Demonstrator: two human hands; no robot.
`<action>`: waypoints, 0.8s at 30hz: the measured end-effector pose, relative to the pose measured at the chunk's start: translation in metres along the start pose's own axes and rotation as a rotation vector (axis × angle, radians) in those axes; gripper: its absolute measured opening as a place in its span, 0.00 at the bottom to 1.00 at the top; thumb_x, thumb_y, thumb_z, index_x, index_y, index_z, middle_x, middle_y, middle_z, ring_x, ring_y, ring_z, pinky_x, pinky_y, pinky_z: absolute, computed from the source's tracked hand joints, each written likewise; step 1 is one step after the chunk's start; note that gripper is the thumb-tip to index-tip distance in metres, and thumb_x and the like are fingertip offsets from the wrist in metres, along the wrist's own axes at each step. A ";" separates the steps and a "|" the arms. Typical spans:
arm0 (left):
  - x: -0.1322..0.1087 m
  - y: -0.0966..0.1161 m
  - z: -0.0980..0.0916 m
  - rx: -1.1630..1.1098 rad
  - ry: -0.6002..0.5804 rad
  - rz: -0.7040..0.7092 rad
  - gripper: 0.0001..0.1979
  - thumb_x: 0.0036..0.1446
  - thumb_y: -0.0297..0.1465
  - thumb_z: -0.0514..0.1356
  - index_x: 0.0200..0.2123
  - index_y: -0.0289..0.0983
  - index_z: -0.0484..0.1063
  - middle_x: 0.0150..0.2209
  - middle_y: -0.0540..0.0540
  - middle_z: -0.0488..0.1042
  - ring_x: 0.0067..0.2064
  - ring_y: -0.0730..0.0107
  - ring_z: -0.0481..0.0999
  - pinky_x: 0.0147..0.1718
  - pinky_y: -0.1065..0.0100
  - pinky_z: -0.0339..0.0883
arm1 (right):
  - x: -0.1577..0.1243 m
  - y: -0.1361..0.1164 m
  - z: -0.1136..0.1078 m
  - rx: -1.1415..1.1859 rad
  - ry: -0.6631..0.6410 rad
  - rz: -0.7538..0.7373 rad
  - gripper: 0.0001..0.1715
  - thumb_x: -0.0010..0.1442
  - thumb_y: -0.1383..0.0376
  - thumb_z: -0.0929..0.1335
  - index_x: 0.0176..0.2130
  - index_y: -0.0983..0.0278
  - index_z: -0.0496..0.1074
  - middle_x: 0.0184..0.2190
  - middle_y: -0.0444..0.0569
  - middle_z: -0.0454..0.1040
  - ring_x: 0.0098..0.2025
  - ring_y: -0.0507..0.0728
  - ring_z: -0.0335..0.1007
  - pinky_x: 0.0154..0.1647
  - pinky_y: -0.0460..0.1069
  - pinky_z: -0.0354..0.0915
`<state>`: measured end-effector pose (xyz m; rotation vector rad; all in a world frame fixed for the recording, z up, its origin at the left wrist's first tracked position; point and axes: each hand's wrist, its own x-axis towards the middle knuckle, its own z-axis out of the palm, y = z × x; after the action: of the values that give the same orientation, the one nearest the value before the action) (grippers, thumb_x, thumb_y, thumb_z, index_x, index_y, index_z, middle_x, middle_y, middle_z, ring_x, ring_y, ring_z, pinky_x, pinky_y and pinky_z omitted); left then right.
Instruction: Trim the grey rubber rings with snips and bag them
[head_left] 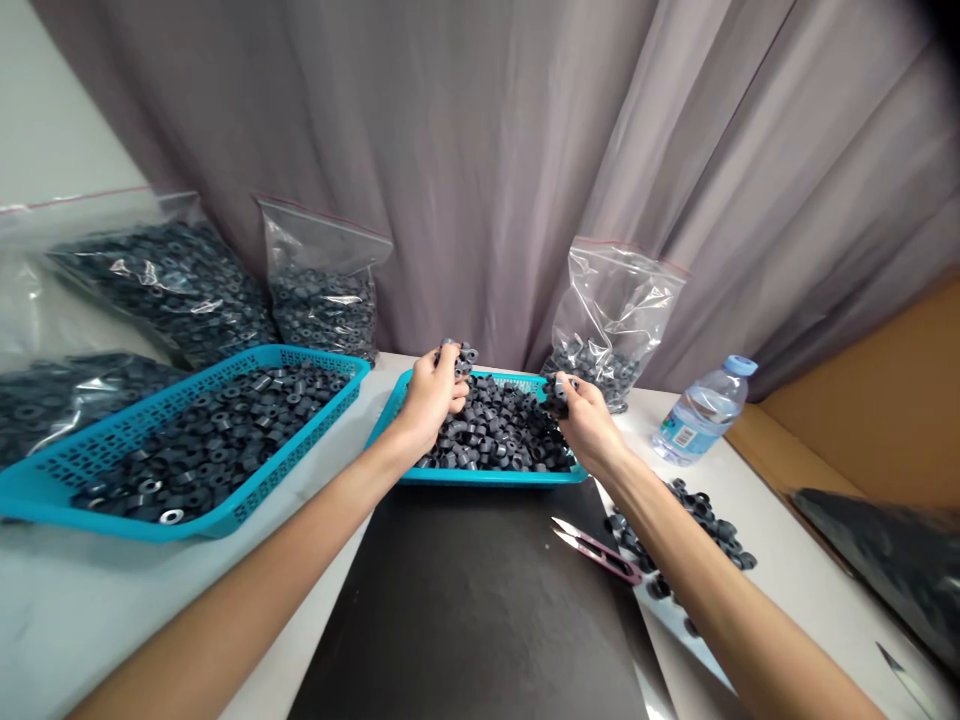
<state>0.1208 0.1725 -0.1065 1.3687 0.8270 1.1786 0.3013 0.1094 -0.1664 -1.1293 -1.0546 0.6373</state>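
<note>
My left hand (433, 395) is closed around several small black ring-shaped parts (466, 357), above the left side of a blue plastic basket (480, 478). Over the basket's right side, my right hand (589, 418) grips another cluster of black ring-shaped parts (556, 396). A heap of the same dark parts (502, 425) fills the basket between my hands. The basket stands at the far end of a black mat (465, 600). Under my right forearm lie loose black parts (705, 520), partly hidden by the arm.
Thread snips (600, 555) lie on the mat's right edge. A second blue basket (225, 520) of parts is at left, with filled clear bags (322, 290) behind. Another part-filled bag (600, 360) and a water bottle (697, 415) stand at right, near a cardboard box (862, 420).
</note>
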 end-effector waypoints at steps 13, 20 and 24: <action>-0.082 -0.013 -0.007 0.398 -0.092 0.243 0.14 0.65 0.45 0.52 0.36 0.40 0.62 0.25 0.56 0.60 0.25 0.73 0.66 0.24 0.72 0.62 | -0.067 -0.055 0.022 0.144 0.020 0.138 0.28 0.56 0.41 0.69 0.28 0.61 0.62 0.23 0.39 0.59 0.24 0.51 0.52 0.25 0.46 0.55; -0.139 -0.041 -0.031 0.810 -0.332 0.282 0.08 0.66 0.36 0.53 0.34 0.41 0.64 0.30 0.52 0.73 0.31 0.65 0.75 0.32 0.67 0.66 | -0.131 -0.031 0.040 -0.105 0.048 0.072 0.17 0.69 0.51 0.61 0.39 0.61 0.65 0.33 0.44 0.64 0.34 0.54 0.60 0.36 0.48 0.61; -0.141 -0.053 -0.031 1.003 -0.356 0.298 0.05 0.63 0.33 0.54 0.38 0.39 0.68 0.38 0.42 0.77 0.42 0.50 0.79 0.39 0.56 0.69 | -0.148 -0.014 0.042 -0.263 -0.067 -0.028 0.12 0.73 0.58 0.57 0.39 0.60 0.63 0.36 0.45 0.65 0.37 0.56 0.61 0.42 0.50 0.61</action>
<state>0.0620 0.0567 -0.1882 2.5021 1.0171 0.6692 0.2021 -0.0039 -0.2019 -1.3255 -1.2353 0.5272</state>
